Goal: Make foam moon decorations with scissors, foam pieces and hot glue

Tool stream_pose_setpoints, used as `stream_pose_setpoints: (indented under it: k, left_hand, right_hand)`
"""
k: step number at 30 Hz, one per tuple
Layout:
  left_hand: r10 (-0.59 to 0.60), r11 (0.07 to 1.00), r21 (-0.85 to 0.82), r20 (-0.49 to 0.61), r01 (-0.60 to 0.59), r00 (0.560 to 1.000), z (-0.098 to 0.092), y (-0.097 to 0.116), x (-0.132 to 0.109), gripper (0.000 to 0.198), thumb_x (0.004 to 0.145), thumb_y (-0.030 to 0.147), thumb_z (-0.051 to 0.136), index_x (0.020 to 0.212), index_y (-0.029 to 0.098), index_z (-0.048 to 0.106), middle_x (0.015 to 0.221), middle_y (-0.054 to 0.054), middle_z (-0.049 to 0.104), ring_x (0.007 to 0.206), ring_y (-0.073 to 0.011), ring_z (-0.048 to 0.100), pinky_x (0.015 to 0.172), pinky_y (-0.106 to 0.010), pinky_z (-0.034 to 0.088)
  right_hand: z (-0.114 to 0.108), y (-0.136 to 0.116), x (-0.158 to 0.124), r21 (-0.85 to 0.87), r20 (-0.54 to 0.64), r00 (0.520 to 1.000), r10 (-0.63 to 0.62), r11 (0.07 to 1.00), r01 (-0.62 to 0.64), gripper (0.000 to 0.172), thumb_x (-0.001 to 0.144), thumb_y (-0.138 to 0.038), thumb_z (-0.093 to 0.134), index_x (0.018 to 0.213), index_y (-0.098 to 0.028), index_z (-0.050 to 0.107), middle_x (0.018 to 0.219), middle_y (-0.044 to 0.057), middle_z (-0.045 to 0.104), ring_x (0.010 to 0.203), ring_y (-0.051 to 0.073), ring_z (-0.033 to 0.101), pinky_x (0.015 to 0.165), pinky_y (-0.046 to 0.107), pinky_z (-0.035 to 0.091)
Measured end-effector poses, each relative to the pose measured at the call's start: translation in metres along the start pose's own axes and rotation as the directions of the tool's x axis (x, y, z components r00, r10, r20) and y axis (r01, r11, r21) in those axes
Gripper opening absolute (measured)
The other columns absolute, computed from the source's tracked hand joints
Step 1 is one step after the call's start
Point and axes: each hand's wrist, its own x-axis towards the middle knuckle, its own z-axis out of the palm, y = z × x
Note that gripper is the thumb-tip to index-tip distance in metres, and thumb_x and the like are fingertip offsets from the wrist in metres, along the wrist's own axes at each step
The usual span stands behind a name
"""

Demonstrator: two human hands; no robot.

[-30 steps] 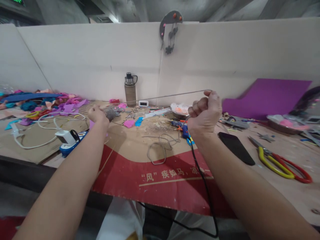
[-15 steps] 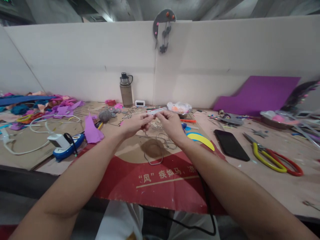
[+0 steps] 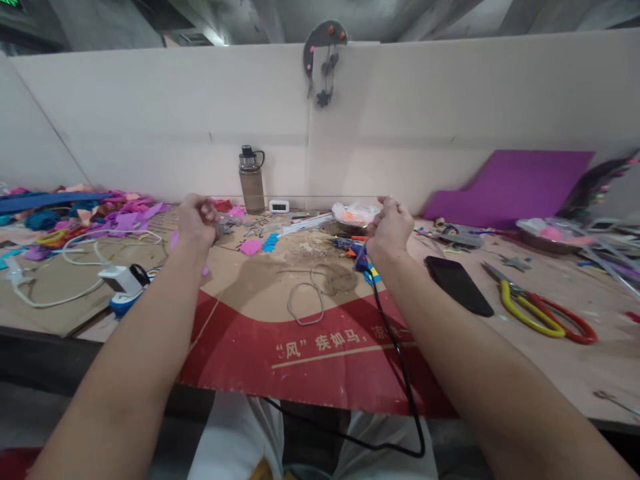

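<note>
Above the worktop point(image 3: 545, 380), toward its back edge, a thin thread point(image 3: 300, 196) runs taut and level between the person's left hand point(image 3: 199, 219) and right hand point(image 3: 393, 223), each grip pinching it. Below, loose loops of cord point(image 3: 309, 324) lie on cardboard point(image 3: 320, 380) by the front edge; a phone point(image 3: 459, 285) and shears point(image 3: 524, 291) with yellow and red handles lie rightward.

Between the left hand point(image 3: 198, 219) and the right hand point(image 3: 393, 225) runs a string point(image 3: 320, 197), with a bottle point(image 3: 251, 183) and a clock point(image 3: 279, 207) behind it on the counter point(image 3: 525, 373) and a coil of cord point(image 3: 306, 323) before the hands on cardboard point(image 3: 330, 387). Left of the left hand lie scraps point(image 3: 43, 219) and, nearer, a charger point(image 3: 120, 279) on a power strip point(image 3: 123, 305). Just left of the right hand is a glue gun point(image 3: 361, 260); to its right, a phone point(image 3: 459, 287), then shears point(image 3: 533, 308).
</note>
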Motion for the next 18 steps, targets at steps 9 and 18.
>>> stream_pose_setpoints:
  k: [9,18]
  left_hand:
    - [-0.024,0.811,0.502,0.54,-0.3,0.841,0.034,-0.036,-0.046,0.011,0.067,0.019,0.06,0.057,0.016,0.062,0.052,0.001,0.047,0.049,-0.0093,0.036,0.047,-0.022,0.025]
    - [-0.096,0.513,0.622,0.726,-0.591,0.681,0.037,-0.059,-0.061,0.02,0.072,0.027,0.051,0.058,0.017,0.062,0.056,0.0,0.053,0.059,-0.0139,0.046,0.056,-0.026,0.031]
  right_hand:
    - [0.017,0.022,-0.055,-0.532,0.687,0.708,0.163,0.777,0.338,0.016,0.072,-0.032,0.069,0.078,-0.017,0.067,0.085,0.005,0.068,0.087,0.019,0.061,0.08,0.03,0.047]
    - [0.022,0.025,-0.082,-0.466,0.724,0.624,0.295,0.876,0.126,0.038,0.085,-0.051,0.051,0.07,-0.018,0.063,0.051,-0.006,0.043,0.042,0.007,0.036,0.04,0.02,0.034]
